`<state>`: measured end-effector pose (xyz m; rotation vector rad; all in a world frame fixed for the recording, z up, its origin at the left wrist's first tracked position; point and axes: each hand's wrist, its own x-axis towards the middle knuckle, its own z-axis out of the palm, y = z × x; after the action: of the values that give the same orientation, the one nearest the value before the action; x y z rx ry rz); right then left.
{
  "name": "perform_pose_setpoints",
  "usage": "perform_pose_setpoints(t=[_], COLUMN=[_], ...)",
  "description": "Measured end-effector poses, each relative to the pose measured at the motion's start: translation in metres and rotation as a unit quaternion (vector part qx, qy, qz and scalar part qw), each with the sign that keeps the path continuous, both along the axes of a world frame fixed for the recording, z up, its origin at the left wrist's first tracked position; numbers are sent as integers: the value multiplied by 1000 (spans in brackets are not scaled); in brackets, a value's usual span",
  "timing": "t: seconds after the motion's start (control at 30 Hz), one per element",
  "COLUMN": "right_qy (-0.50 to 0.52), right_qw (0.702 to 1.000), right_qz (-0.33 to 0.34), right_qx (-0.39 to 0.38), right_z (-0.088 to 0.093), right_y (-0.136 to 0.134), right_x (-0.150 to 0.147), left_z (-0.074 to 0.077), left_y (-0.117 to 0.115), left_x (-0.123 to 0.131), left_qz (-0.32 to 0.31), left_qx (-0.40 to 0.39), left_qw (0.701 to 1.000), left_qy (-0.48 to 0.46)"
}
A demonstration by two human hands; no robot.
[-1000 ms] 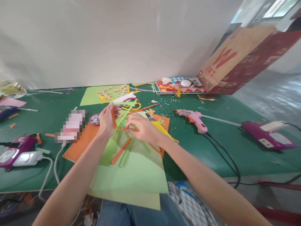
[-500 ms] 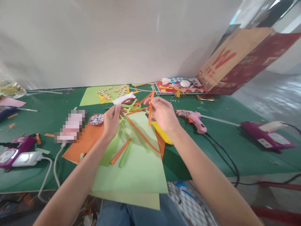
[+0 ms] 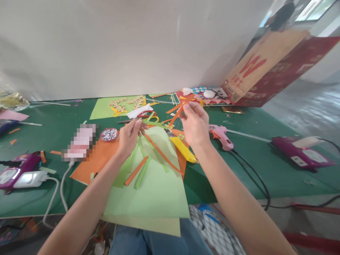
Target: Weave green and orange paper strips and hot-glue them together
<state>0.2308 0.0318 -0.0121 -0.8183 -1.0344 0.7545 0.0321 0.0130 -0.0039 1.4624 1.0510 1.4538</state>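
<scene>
My left hand (image 3: 129, 137) pinches the end of green paper strips (image 3: 159, 124) above the middle of the sheets. My right hand (image 3: 196, 124) grips folded orange paper strips (image 3: 176, 115) between thumb and fingers; a woven green-and-orange bit hangs near them. Beneath both hands lie light green paper sheets (image 3: 156, 202) with loose strips on top, among them a short orange strip (image 3: 136, 171) and a long orange strip (image 3: 165, 156). Behind the left hand are scissors (image 3: 148, 114) with red and yellow handles. A yellow box cutter (image 3: 183, 150) rests below my right hand.
A pink glue gun (image 3: 223, 138) lies to the right, its cord trailing off the table (image 3: 247, 191). Purple power strips (image 3: 305, 152) sit at both sides. A round dish (image 3: 109, 135) of small pieces, a charging phone (image 3: 81, 141) and a paper bag (image 3: 255, 71) stand around.
My right hand has moved right and slightly up with the orange strips, which are now tilted and spread. My left hand has shifted slightly right. The box cutter shows more fully.
</scene>
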Motion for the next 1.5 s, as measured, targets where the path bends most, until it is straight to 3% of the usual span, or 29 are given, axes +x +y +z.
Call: perform_pose_setpoints(t=[0.27,0.53,0.8,1.1,1.33,1.5], right_qy=[-21,-56,-26,-61,-79,-108], right_qw=[999,998,998,996,984,979], right_qz=[-19,-24,-55,21,111,122], right_qx=[18,2,21,-56,-114,-122], right_z=[4,13,9,14,13,9], right_y=[-9,-20,-13,-27,-32,-29], right_x=[-15,-22,-18,-31,-39,-41], left_z=[-1,3,-2,-3,-6,-6], left_y=[-2,-4,-1,0,1,1], left_x=[-1,2,-1,-2,-3,-2], left_qz=[-40,-50,-54,-46,29,-12], left_qx=[86,41,96,126,157,164], left_qw=[993,996,989,979,954,953], left_qy=[76,56,101,156,253,255])
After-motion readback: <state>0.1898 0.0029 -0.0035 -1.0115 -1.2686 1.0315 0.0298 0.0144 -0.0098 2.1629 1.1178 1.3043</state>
